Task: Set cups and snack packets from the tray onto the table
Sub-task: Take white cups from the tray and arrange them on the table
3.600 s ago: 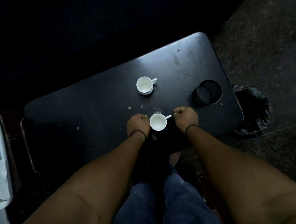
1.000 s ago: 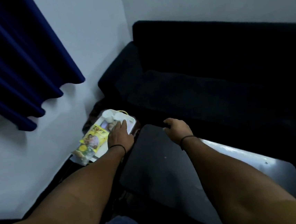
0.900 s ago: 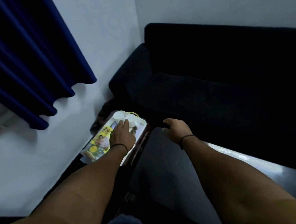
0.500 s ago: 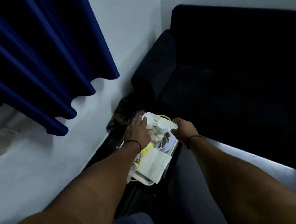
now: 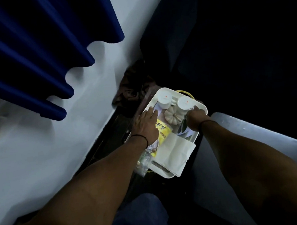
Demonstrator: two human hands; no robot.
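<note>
Beside the tray (image 5: pixel 200 107), a dark crumpled cloth (image 5: pixel 132 85) lies on the floor at the foot of the white wall (image 5: pixel 89 109), just past the tray's far-left corner; a blue pleated curtain (image 5: pixel 29 51) hangs over that wall, upper left. Dark sofa (image 5: pixel 228 41) fills the top right, its arm just beyond the tray's far end. Dark table (image 5: pixel 255 138) sits to the right, its near corner just beside the tray's right rim. Tray is white, rectangular, on a low dark stand I can't make out; a yellow cord or loop (image 5: pixel 183 91) shows behind its far rim. Contents: two white cups upside down at the far end, left cup (image 5: pixel 164 100) and right cup (image 5: pixel 185 104), side by side and about touching; a white ribbed piece (image 5: pixel 173 118), cup or saucer, can't tell, lying tilted just in front of them; a yellow snack packet (image 5: pixel 162 131) along the left side, partly under the left forearm; a clear packet (image 5: pixel 145 161) hanging over the near-left rim; a folded white napkin (image 5: pixel 175 151) over the near-right corner. Left hand (image 5: pixel 145 125) lies flat over the yellow packet, fingers straight and close together, tips near the left cup's base. Right hand (image 5: pixel 195 117) is at the right cup's near side, fingers curled toward it; whether they pinch its handle I cannot tell. Blue jeans (image 5: pixel 139 218) at the bottom.
</note>
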